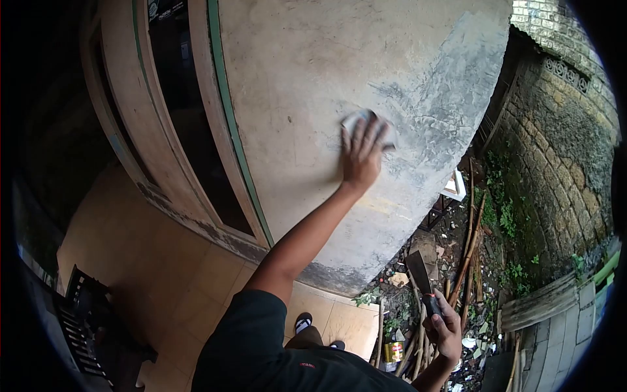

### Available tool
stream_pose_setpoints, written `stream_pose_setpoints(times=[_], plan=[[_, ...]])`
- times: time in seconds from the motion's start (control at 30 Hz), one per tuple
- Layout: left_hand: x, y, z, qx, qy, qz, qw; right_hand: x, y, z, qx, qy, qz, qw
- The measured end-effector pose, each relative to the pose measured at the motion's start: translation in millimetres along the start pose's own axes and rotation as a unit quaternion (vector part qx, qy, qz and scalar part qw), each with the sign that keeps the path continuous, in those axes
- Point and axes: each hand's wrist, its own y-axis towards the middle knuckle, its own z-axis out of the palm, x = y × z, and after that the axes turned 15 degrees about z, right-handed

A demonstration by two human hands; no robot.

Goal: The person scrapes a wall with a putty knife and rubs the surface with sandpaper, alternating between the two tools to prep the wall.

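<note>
My left hand [364,150] is pressed flat against the upper part of a plastered wall [281,85], arm stretched out. Beneath its spread fingers is a whitish, thin piece of cloth or paper [390,136], its edges showing around the fingertips; I cannot tell which of the two it is. Around it the wall is cream on the left and patchy grey, with flaking paint, to the right. Low on the right, my right hand [445,331] is closed around the dark handle of a putty knife [418,271], its broad blade pointing up and away from the wall.
Left of the wall are a green-edged window frame [225,98] and a dark wooden bench [88,326] on tiled floor [189,281]. On the right, bamboo poles [471,255], rubble and a yellow can [394,352] lie along a narrow strip beside a mossy brick wall [548,163].
</note>
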Motion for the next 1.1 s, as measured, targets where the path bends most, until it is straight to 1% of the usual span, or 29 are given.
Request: stream_pose_setpoints(times=[0.03, 0.07, 0.13, 0.17, 0.2, 0.23, 0.27, 0.3, 0.33, 0.37, 0.43, 0.47, 0.5, 0.53, 0.57, 0.63, 0.67, 0.7, 0.73, 0.77, 0.8, 0.83, 0.9, 0.93, 0.97, 1.03, 1.07, 1.1], plan=[[-13, -23, 6, 0.021, -0.048, 0.071, 0.996, 1, 0, 3, 0.003, -0.001, 0.001, 1.000], [-7, -30, 8, 0.018, -0.045, 0.073, 0.996, 4, 0, 5, 0.009, -0.011, -0.009, 1.000], [11, -28, 5, 0.007, 0.029, 0.203, 0.979, 10, -3, 8, 0.015, -0.018, -0.029, 0.999], [27, -17, 7, 0.047, -0.010, 0.167, 0.985, 8, -3, 5, 0.008, -0.017, -0.033, 0.999], [44, 14, -6, 0.005, -0.016, 0.088, 0.996, 2, -1, 1, -0.003, -0.031, -0.040, 0.999], [64, 48, -21, -0.034, 0.032, 0.003, 0.999, -1, -1, -2, -0.017, -0.042, -0.050, 0.998], [72, 82, -40, -0.099, 0.046, -0.086, 0.990, 1, -6, -2, -0.030, -0.052, -0.034, 0.998], [88, 106, -45, -0.171, 0.042, -0.129, 0.976, 0, -11, -4, -0.041, -0.047, -0.036, 0.997], [92, 120, -37, -0.188, 0.064, -0.184, 0.963, -1, -17, -5, -0.042, -0.037, -0.031, 0.998], [78, 118, -29, -0.190, 0.056, -0.181, 0.963, -2, -21, -6, -0.041, -0.027, -0.028, 0.998], [32, 91, -20, -0.081, 0.066, -0.055, 0.993, -10, -24, -7, -0.061, -0.018, -0.039, 0.997], [7, 57, -11, -0.035, 0.013, 0.030, 0.999, -13, -25, -7, -0.068, -0.027, -0.044, 0.996], [-13, 17, -1, 0.012, -0.039, 0.113, 0.993, -15, -27, -7, -0.075, -0.036, -0.047, 0.995], [-20, -13, 8, 0.031, -0.022, 0.143, 0.989, -12, -34, -6, -0.078, -0.039, -0.031, 0.996], [-20, -25, 13, 0.046, -0.006, 0.176, 0.983, -11, -40, -7, -0.082, -0.035, -0.036, 0.995], [-7, -2, 5, 0.023, 0.001, 0.227, 0.974, -6, -51, -6, -0.040, 0.011, -0.033, 0.999], [3, 18, 3, 0.025, -0.014, 0.230, 0.973, -1, -56, -1, -0.052, 0.026, -0.024, 0.998], [9, 52, -4, -0.008, -0.028, 0.204, 0.979, -1, -57, -2, -0.059, 0.027, -0.030, 0.997], [12, 95, -25, -0.022, -0.014, 0.162, 0.986, -4, -57, -2, -0.073, 0.005, -0.025, 0.997], [23, 133, -24, -0.066, 0.013, 0.124, 0.990, -9, -58, -2, -0.087, -0.015, -0.018, 0.996], [30, 170, -30, -0.118, 0.010, 0.087, 0.989, -11, -58, -1, -0.078, -0.005, -0.021, 0.997], [26, 198, -37, -0.175, 0.014, 0.049, 0.983, -12, -59, 1, -0.084, -0.002, -0.023, 0.996], [2, 205, -31, -0.180, 0.036, 0.010, 0.983, -17, -64, 8, -0.082, 0.026, -0.018, 0.996], [-8, 189, -25, -0.098, 0.037, 0.099, 0.989, -16, -65, 14, -0.095, 0.027, -0.023, 0.995], [-19, 161, -15, -0.017, 0.039, 0.188, 0.981, -14, -67, 19, -0.100, 0.029, -0.022, 0.994], [-42, 96, 2, 0.013, -0.003, 0.343, 0.939, -11, -73, 27, -0.113, -0.037, -0.032, 0.992], [-41, 83, 4, 0.012, -0.009, 0.344, 0.939, -15, -73, 29, -0.117, -0.050, -0.057, 0.990], [-35, 81, -2, 0.044, -0.033, 0.390, 0.919, -16, -75, 32, -0.123, -0.047, -0.059, 0.990]])
